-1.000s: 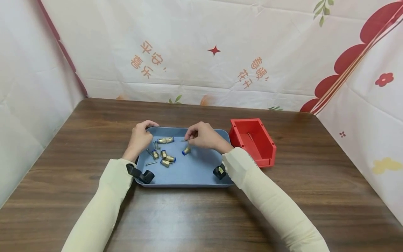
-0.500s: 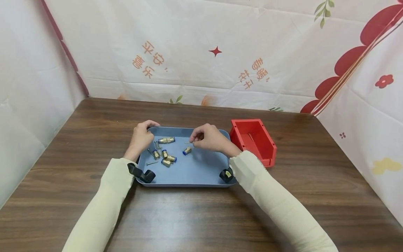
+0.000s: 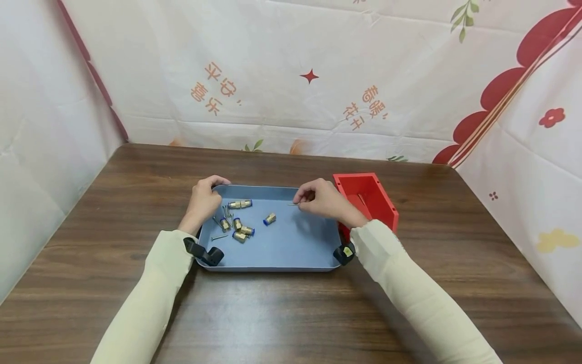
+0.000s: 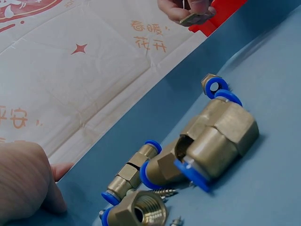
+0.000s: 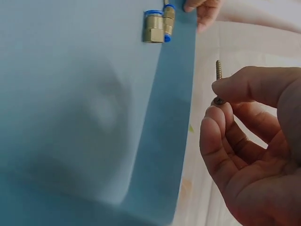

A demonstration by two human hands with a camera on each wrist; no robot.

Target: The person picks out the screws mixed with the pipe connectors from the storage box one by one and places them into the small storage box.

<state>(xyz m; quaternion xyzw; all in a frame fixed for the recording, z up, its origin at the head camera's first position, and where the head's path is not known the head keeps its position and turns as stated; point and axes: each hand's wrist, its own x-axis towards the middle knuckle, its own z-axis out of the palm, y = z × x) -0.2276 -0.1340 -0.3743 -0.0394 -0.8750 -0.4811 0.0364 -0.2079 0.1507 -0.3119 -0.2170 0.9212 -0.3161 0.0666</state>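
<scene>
A screw (image 5: 218, 70) is pinched between the thumb and fingers of my right hand (image 3: 322, 199), above the right part of the blue tray (image 3: 291, 253). Its threaded end sticks out to the left. My left hand (image 3: 202, 200) grips the rim at the tray's far left corner, thumb on the inner side. Several brass fittings with blue collars (image 4: 221, 134) and several loose screws lie in the tray's left half. One brass fitting (image 3: 270, 219) lies apart from them near the middle. Part of the right fingertips is hidden in the head view.
To the right of the tray stands a red bin (image 3: 373, 197) with a screw (image 3: 361, 199) in it, partly behind my right hand and wrist. A brown wooden table (image 3: 282, 318) bears both. A printed white cloth (image 3: 273, 101) hangs behind.
With the screw still pinched, my right hand has moved right across the tray, toward the red bin. The lone fitting is more fully visible now. My left hand stays on the rim.
</scene>
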